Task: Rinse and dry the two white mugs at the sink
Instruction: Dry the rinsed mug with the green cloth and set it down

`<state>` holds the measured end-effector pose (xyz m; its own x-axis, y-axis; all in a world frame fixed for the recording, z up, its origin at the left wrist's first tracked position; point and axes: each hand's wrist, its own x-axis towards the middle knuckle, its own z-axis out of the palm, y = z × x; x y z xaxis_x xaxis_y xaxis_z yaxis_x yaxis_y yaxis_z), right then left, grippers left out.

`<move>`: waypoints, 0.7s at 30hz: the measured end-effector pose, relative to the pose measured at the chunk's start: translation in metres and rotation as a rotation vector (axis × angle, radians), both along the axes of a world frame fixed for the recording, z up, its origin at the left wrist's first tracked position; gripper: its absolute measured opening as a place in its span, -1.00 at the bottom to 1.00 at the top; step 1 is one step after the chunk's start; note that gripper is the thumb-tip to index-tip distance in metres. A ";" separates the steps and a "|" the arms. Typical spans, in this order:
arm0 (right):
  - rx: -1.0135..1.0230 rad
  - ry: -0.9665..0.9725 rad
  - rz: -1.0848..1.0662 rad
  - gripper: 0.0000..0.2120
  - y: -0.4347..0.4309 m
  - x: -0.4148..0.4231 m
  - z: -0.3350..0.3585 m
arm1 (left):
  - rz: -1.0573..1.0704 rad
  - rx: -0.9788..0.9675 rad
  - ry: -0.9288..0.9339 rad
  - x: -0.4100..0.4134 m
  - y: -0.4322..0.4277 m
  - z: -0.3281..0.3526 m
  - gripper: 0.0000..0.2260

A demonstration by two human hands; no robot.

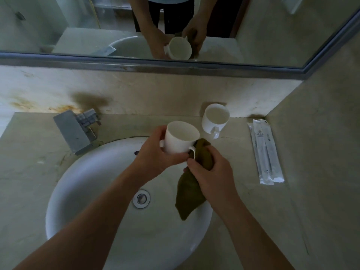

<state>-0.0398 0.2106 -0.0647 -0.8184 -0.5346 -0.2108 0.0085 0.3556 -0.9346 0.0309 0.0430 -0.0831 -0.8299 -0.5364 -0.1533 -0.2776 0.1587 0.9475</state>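
My left hand point(153, 152) grips a white mug point(180, 138) upright above the far rim of the white sink point(81, 182). Its handle points toward me and to the right. My right hand point(211, 172) holds an olive-green cloth point(190, 193) bunched against the mug's handle side, and the cloth's loose end hangs down over the basin. A second white mug point(214, 118) stands upright on the counter behind and to the right, apart from both hands, its handle toward me.
A square metal faucet point(75, 131) juts over the basin's back left. The drain point(141, 198) sits mid-basin. Sealed white packets point(266, 151) lie on the counter at right, near the side wall. A mirror point(136, 26) spans the back wall.
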 end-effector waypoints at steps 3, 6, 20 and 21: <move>0.077 0.228 0.029 -0.87 0.007 -0.009 -0.002 | -0.083 -0.107 0.012 -0.020 0.003 0.008 -0.28; 0.143 0.223 0.121 -0.79 0.025 -0.027 0.000 | -0.131 -0.198 0.025 -0.033 0.001 0.007 -0.17; 0.893 0.642 0.240 -0.25 0.060 -0.048 -0.055 | -0.229 -0.329 0.007 -0.067 -0.010 -0.014 -0.11; 0.819 0.692 0.190 -0.31 0.055 -0.048 -0.053 | -0.228 -0.328 0.001 -0.068 -0.012 -0.016 -0.11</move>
<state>-0.0882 0.2656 -0.1178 -0.8157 -0.5720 -0.0861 -0.5493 0.8127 -0.1945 -0.0376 0.0314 -0.0990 -0.9333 -0.3591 -0.0036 -0.1996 0.5102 0.8366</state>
